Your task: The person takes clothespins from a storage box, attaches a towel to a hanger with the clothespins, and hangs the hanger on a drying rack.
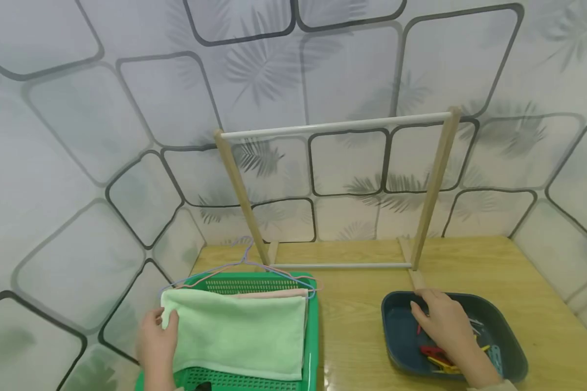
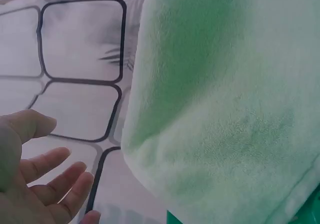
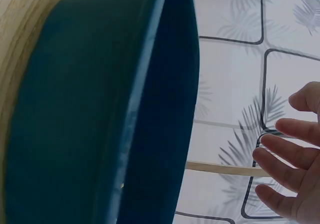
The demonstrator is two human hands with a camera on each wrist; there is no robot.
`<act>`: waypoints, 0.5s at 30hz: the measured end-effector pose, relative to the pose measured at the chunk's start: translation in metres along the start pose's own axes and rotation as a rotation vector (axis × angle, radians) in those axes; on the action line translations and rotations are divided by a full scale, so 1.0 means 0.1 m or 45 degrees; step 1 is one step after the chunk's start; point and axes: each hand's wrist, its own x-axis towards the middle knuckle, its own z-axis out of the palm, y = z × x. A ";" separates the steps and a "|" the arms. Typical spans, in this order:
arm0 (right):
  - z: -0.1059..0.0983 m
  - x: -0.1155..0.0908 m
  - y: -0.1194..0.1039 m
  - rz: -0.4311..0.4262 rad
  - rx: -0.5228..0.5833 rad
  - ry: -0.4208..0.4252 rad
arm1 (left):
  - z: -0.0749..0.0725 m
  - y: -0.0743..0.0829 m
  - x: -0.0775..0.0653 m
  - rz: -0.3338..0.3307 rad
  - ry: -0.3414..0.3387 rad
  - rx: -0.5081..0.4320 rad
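Observation:
A light green towel point(image 1: 235, 331) hangs spread over a hanger on the green basket point(image 1: 313, 336). At its left edge is my left hand point(image 1: 157, 345); in the left wrist view its fingers point(image 2: 55, 184) are spread and apart from the cloth. A blue-purple hanger point(image 1: 245, 259) and a pink hanger point(image 1: 210, 276) show above, with a strip of pink cloth point(image 1: 274, 294) behind. My right hand point(image 1: 445, 323) is over the dark blue basin point(image 1: 393, 336), fingers loosely bent with nothing in them in the right wrist view. Small coloured clips point(image 1: 440, 358) lie in the basin, partly hidden by the hand.
A rack with wooden side posts point(image 1: 435, 184) and a white top bar point(image 1: 337, 127) stands at the back of the wooden table point(image 1: 352, 320). Its lower bar point(image 1: 342, 266) runs close behind the basket. Patterned cloth walls point(image 1: 78, 217) enclose the table.

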 end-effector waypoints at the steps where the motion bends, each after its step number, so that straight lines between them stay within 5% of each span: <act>1: 0.01 -0.01 0.01 0.002 -0.002 -0.007 | -0.06 0.00 0.00 -0.054 -0.007 -0.060; 6: 0.02 -0.04 0.06 0.020 -0.013 -0.066 | -0.29 0.03 -0.02 -0.347 -0.022 -0.351; 15: 0.05 -0.06 0.11 0.060 -0.016 -0.138 | -0.39 -0.02 0.02 -0.532 -0.070 -0.372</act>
